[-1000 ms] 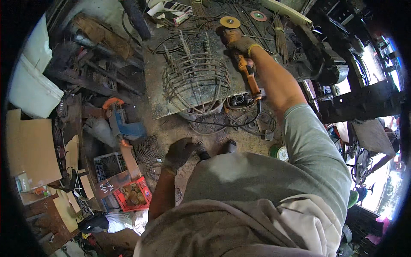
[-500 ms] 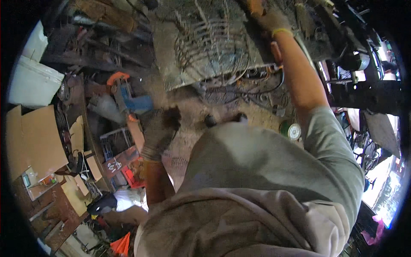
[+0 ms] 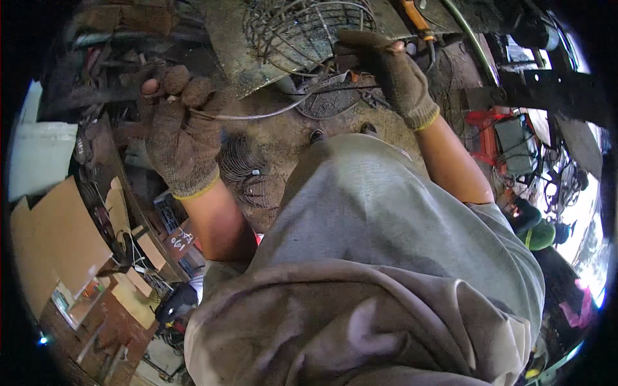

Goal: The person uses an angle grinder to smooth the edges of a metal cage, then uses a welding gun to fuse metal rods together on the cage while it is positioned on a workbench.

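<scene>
My left hand (image 3: pixel 180 138), in a worn brown knit glove, is raised on the left with its fingers curled round a thin metal wire (image 3: pixel 257 117). The wire bows rightward below the bench edge toward the round wire frame (image 3: pixel 302 32). That frame, built of bent rods, rests on a grimy metal plate (image 3: pixel 228 45). Beside the frame is my gloved right hand (image 3: pixel 396 77), fingers stretched out to the left; whether they touch the rods is unclear. Bare fingertips show through both gloves. An orange-handled tool (image 3: pixel 417 18) lies on the bench beyond my right hand.
Coiled wire rings (image 3: pixel 241 157) lie on the floor near my feet. A red case-like object (image 3: pixel 486 135) stands at right. Cardboard (image 3: pixel 61 238) and a white box (image 3: pixel 42 154) fill the left side. A long metal rod (image 3: pixel 473 42) slants across the bench's right.
My right hand has left the orange-handled tool and come back toward me. My left hand has risen from beside my body and now holds the wire. The view has shifted.
</scene>
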{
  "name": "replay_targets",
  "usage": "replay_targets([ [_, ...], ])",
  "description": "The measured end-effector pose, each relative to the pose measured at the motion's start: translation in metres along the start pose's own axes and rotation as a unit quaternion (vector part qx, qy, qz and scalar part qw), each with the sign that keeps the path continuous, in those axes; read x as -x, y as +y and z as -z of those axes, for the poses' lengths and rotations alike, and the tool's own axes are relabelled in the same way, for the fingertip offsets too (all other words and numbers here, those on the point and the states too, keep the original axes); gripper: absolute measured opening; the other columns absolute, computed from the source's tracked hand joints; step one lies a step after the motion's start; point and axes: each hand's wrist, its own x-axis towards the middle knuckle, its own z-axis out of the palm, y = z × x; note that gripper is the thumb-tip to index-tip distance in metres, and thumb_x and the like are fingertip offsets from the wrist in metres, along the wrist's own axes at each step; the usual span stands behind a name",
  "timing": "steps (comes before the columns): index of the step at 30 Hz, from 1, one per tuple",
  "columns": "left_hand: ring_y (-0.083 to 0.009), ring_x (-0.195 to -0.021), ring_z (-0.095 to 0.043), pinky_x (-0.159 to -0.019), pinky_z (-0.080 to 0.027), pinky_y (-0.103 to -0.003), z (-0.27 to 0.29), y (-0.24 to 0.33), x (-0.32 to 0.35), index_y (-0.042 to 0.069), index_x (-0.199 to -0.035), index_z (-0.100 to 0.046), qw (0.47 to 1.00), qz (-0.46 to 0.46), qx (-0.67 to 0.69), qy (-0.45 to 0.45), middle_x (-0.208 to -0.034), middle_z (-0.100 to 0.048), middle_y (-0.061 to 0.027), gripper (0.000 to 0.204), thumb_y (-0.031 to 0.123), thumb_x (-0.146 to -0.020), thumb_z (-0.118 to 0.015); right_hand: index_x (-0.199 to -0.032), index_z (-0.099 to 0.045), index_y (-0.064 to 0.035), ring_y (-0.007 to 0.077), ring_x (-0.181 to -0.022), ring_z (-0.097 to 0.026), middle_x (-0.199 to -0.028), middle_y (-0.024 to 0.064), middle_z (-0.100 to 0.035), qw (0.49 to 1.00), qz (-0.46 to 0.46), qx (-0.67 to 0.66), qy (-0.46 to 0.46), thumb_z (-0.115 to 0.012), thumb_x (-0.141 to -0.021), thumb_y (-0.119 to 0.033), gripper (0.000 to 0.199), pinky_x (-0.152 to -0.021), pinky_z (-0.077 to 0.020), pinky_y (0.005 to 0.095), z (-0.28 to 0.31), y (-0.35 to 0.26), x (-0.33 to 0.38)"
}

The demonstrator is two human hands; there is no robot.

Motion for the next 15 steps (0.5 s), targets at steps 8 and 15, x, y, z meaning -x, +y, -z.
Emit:
replay_targets([
  [8, -0.015, -0.085, -0.05, -0.07, -0.041, -0.034, 0.024, -0.008, -0.004, 0.013, -0.117, -0.062, 0.995, 0.017, 0.098, 0.021, -0.098, -0.051, -0.0005, 0.026, 0.0, -0.094, -0.061, -0.131, -0.063, -0.0087, 0.0368, -0.121, -0.058, -0.129, 0.017, -0.061, 0.77, 0.215, 0.598, -0.05, -0.073, -0.082, -0.051, 0.066, -0.1, -0.0477, 0.0458, -0.051, -0.026, 0.017],
  [15, -0.0229, -0.092, -0.066, -0.079, -0.052, -0.035, 0.003, -0.05, 0.007, 0.008, -0.126, -0.062, 0.952, 0.013, -0.192, 0.236, -0.105, -0.067, -0.0071, 0.026, 0.015, -0.1, -0.06, -0.119, -0.068, -0.0078, 0.0291, -0.09, -0.067, -0.098, 0.0115, -0.071, 0.872, 0.144, 0.465, -0.039, -0.063, -0.095, -0.03, 0.033, -0.082, -0.0521, 0.0406, -0.031, -0.032, 0.043],
])
